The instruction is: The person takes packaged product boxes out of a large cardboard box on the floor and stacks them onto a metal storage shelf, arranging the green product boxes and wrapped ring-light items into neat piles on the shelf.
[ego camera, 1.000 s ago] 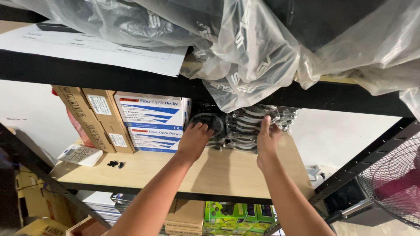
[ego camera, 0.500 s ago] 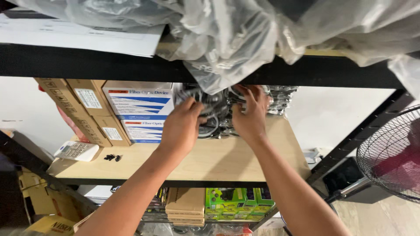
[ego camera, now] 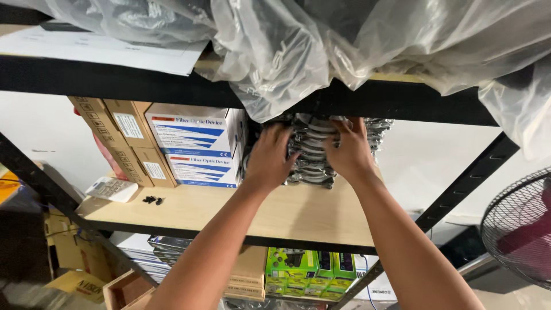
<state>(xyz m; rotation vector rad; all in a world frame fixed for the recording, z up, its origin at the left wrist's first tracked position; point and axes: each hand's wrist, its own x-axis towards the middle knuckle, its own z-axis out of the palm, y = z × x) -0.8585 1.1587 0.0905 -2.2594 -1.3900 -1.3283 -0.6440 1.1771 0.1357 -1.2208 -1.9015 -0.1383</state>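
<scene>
both hands reached into a stack of bagged cable coils at the back of a wooden shelf. the left hand and right hand pressed against the stack with fingers curled onto it; whether either actually gripped a coil could not be told. white and blue boxes stood just left, crumpled clear plastic sheeting hanging overhead.

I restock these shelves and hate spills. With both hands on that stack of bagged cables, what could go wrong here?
1. The stack of clear-bagged black coiled cables looks slippery; the left hand and right hand grip only its front, so bags might slide apart.
2. The loose clear plastic sheeting drooping from the upper shelf could snag.
3. The white and blue cardboard boxes stand close alongside and might get nudged.
</scene>
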